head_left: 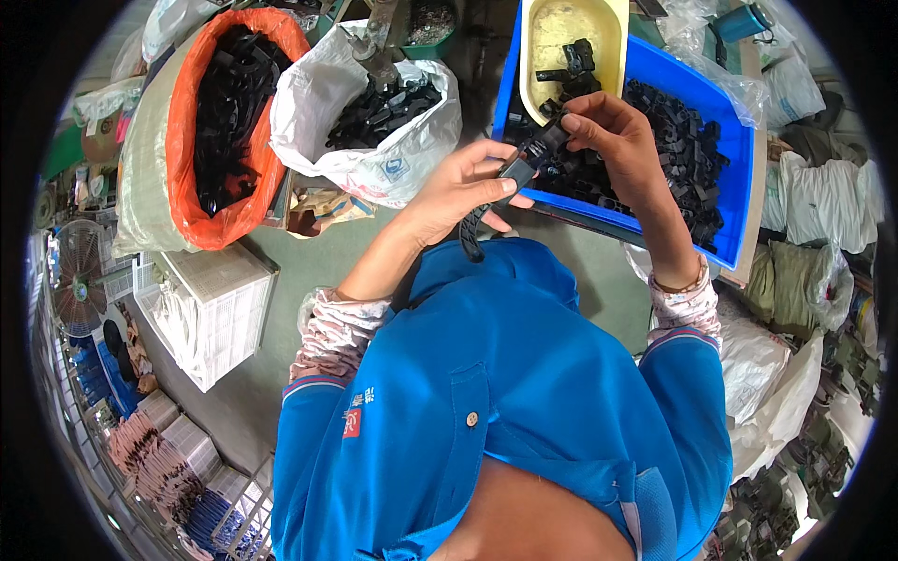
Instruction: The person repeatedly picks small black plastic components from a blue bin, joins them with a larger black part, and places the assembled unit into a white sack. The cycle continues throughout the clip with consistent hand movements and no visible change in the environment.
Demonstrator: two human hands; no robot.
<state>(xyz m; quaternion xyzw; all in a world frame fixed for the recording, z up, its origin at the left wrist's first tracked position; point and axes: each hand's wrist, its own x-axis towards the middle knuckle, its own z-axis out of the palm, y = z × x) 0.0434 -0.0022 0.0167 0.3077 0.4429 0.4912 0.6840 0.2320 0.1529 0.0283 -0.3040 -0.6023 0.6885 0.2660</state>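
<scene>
Hands: both grasping; left hand (456, 192) wraps thumb and fingers around the middle of a black plastic piece (517, 173), while right hand (615, 136) pinches its upper end between thumb and fingertips.
Black plastic piece: held aslant at upper centre, its curved lower end pointing down toward the blue shirt (412, 411); whether it is one part or several joined cannot be told.
Sleeves: patterned cuffs (341, 332) pushed up both forearms.
Yellow tray: the tray (561, 23) sits just beyond the right hand at top centre, a few black parts (579, 62) inside.
Blue crate: the crate (744, 187), upper right, is heaped with small black pieces (673, 140); the tray overlaps its left portion.
White sack: the open sack (426, 140), left of top centre, contains black parts.
Orange liner: the liner (182, 159), upper left, surrounds more black pieces.
White basket: the basket (229, 318) stands on the floor (309, 252), left of centre.
Fan: the fan (79, 280) is at far left.
</scene>
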